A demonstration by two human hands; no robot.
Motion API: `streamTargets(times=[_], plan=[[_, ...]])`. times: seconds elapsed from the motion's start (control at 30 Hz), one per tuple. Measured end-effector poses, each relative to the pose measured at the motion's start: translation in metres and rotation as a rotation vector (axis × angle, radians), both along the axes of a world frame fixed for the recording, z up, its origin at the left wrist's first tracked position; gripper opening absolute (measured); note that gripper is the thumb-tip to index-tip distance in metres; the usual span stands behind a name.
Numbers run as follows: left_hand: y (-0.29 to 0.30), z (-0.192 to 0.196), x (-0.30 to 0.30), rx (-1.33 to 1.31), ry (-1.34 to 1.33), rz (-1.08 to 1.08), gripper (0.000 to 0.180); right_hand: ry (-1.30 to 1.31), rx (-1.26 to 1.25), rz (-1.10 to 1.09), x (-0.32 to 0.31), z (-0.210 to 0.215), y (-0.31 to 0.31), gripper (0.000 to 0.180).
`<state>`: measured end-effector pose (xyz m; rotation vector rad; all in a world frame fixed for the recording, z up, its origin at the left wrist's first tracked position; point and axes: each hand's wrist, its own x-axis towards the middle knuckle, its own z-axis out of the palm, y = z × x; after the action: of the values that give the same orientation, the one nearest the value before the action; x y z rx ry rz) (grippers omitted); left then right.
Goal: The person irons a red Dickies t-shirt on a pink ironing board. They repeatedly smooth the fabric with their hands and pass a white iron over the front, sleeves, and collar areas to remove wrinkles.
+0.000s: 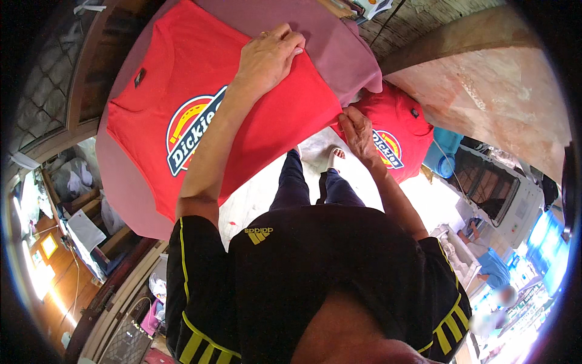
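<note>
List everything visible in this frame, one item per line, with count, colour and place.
red T-shirt: 1, red with a round printed logo, spread flat on the padded board, under both hands
second red T-shirt: 1, red with the same kind of logo, beyond the board's right edge
padded board: 1, mauve cover, under the spread shirt
blue tub: 1, blue, right of the second shirt
other person: 1, blue top, far lower right
own shirt: 1, black with yellow stripes, lower centre
left hand: 1, pressed flat on the spread shirt's far edge
right hand: 1, pinching the spread shirt's right corner
</note>
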<state>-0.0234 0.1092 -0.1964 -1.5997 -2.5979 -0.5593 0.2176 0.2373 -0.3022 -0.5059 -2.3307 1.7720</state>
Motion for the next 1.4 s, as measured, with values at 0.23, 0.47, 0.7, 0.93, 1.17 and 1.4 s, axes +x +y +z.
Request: streamTargets(times=[0.23,0.47,0.7,0.93,1.17,1.4], plan=[[-0.013,-0.014,0.052,0.239,0.136,0.242,0.033,0.038,-0.060,0.025,0.010,-0.015,0.007,0.016],[-0.030,-0.020,0.183,0.224,-0.027,0.166,0.041,0.374,0.377,0.053,-0.013,0.071,0.027,0.020],[-0.070,-0.018,0.220,0.431,-0.549,0.082,0.021,0.395,0.415,0.052,-0.061,0.078,0.021,0.023],[-0.122,-0.024,0.234,0.378,-0.542,0.323,0.012,0.452,0.646,0.162,-0.079,0.072,0.031,0.018],[-0.117,-0.022,0.242,0.409,-0.586,0.325,0.010,0.294,0.471,0.058,-0.085,0.078,0.051,0.015],[-0.121,-0.005,0.213,0.396,0.016,0.667,0.024,-0.164,-0.095,0.763,-0.005,0.094,0.040,0.015]])
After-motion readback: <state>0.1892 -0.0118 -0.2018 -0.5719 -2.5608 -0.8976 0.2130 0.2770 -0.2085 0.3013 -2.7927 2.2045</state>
